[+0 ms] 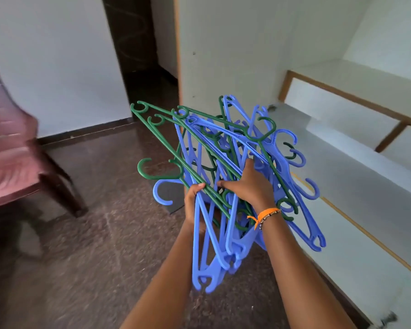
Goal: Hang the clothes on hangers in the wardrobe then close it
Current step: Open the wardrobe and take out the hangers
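A tangled bundle of several blue and green plastic hangers (226,148) hangs in the air in front of me. My left hand (192,205) grips the bundle from below on its left side, fingers curled over a green bar. My right hand (249,186), with an orange thread and bead band at the wrist, grips the bundle from the right, fingers wrapped among the bars. The open white wardrobe (342,162) is on the right, its shelf interior bare. No clothes are in view.
A maroon plastic chair (12,157) stands at the left. A dark doorway (140,55) opens at the back centre beside the wardrobe's white side panel (223,55). Brown speckled floor (93,245) spreads below my arms.
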{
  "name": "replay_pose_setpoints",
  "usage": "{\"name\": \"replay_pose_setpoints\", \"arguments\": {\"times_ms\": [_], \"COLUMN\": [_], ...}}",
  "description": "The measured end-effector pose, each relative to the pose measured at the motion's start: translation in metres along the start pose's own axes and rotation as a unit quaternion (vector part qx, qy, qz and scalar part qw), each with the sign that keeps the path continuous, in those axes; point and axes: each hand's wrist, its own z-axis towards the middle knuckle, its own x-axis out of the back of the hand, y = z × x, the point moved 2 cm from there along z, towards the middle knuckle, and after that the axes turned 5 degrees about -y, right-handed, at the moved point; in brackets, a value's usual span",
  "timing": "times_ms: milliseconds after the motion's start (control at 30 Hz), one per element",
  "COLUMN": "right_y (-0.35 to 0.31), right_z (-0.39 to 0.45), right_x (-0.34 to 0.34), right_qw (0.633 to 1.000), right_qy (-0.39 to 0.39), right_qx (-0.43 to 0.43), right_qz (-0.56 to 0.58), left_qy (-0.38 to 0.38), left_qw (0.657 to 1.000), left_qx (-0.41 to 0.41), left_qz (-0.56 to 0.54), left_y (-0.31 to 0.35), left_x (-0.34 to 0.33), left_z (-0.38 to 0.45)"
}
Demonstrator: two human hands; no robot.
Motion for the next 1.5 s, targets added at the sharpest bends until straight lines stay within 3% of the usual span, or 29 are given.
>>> {"name": "replay_pose_setpoints", "arguments": {"times_ms": [133,333,533,800,1033,1300,1500], "right_y": [-0.047,-0.142,-0.258,-0.402,-0.525,-0.706,-0.817], "right_z": [-0.025,-0.064,-0.116,-0.16,-0.16,-0.12,-0.084], "right_x": [-0.051,-0.144,-0.244,-0.375,-0.491,-0.598,-0.67], "right_qw": [0.998,0.984,0.956,0.909,0.866,0.839,0.825], "right_qy": [-0.04,-0.119,-0.179,-0.234,-0.278,-0.32,-0.332], "right_qx": [0.044,0.125,0.218,0.322,0.385,0.415,0.428], "right_qz": [-0.012,-0.048,-0.075,-0.122,-0.159,-0.145,-0.163], "left_qy": [0.004,0.095,0.203,0.229,0.274,0.306,0.274], "left_qw": [0.999,0.99,0.961,0.933,0.913,0.893,0.892], "left_qx": [-0.027,-0.094,-0.179,-0.266,-0.284,-0.311,-0.33], "left_qz": [-0.026,-0.034,-0.056,-0.08,-0.104,-0.108,-0.14], "left_y": [0.036,0.11,0.201,0.306,0.393,0.55,0.648], "left_x": [0.055,0.148,0.241,0.347,0.473,0.597,0.677], "left_z": [-0.045,-0.129,-0.22,-0.306,-0.326,-0.3,-0.272]}}
